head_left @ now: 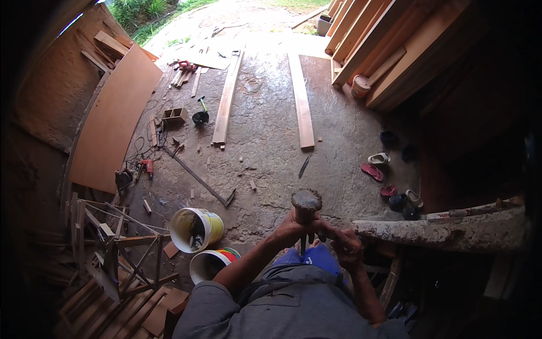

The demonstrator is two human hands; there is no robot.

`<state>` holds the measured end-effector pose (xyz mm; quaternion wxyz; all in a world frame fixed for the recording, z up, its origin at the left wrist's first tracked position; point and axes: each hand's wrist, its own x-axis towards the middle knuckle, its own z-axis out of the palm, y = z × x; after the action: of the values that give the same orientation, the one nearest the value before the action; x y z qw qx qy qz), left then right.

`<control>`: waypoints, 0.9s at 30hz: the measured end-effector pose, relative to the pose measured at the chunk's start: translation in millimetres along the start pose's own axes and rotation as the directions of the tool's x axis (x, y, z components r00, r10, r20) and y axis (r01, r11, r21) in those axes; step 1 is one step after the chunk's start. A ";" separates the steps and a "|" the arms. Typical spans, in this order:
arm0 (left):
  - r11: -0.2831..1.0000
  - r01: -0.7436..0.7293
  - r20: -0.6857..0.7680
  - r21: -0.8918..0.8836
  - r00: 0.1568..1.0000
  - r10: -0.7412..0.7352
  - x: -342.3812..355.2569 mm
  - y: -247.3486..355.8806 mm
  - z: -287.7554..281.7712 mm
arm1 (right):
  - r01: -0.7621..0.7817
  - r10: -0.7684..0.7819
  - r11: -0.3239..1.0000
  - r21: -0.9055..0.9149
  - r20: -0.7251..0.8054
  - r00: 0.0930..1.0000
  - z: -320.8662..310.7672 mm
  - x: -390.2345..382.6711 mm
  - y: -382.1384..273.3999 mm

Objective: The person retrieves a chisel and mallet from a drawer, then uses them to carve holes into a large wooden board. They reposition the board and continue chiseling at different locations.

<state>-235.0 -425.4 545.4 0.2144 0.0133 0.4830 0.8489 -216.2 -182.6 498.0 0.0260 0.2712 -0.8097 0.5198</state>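
Upright in front of my body is a wooden-handled tool (pixel 306 204) with a round, frayed, flattened top. A narrow dark shaft shows below it, as on a chisel, but its tip is hidden. My left hand (pixel 291 230) is wrapped round the handle, just beneath the top. Close on its right, my right hand (pixel 347 246) is closed, with its fingers curled and pointing toward the handle. Whatever lies inside the right fingers does not show.
Two long boards (pixel 301 101) lie on the rough floor ahead. Two buckets (pixel 212 229) stand at my left, near a wooden frame (pixel 135 243). A hoe-like tool (pixel 197 178), a red drill (pixel 148 168) and cables lie left; shoes (pixel 379 159) and a rough ledge (pixel 435 234) are right.
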 end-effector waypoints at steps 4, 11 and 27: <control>1.000 -0.030 -0.133 -0.002 0.991 0.029 7.4 20.5 -35.2 | 0.022 -0.038 0.993 0.112 0.143 0.989 19.9 52.3 26.1; 0.864 -0.493 -0.787 0.101 0.491 0.373 -4.3 50.8 -124.5 | -0.250 0.103 0.898 0.363 0.380 0.919 65.8 153.7 85.2; -0.070 -0.965 -0.800 0.254 -0.251 0.545 -220.7 119.3 -317.2 | -0.525 0.488 0.822 -0.222 0.749 0.448 268.2 335.3 155.3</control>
<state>-149.3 -819.6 515.6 -0.6503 -0.0581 0.1205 0.7478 -509.8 -501.8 355.1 -0.4890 0.2151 -0.7698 0.3494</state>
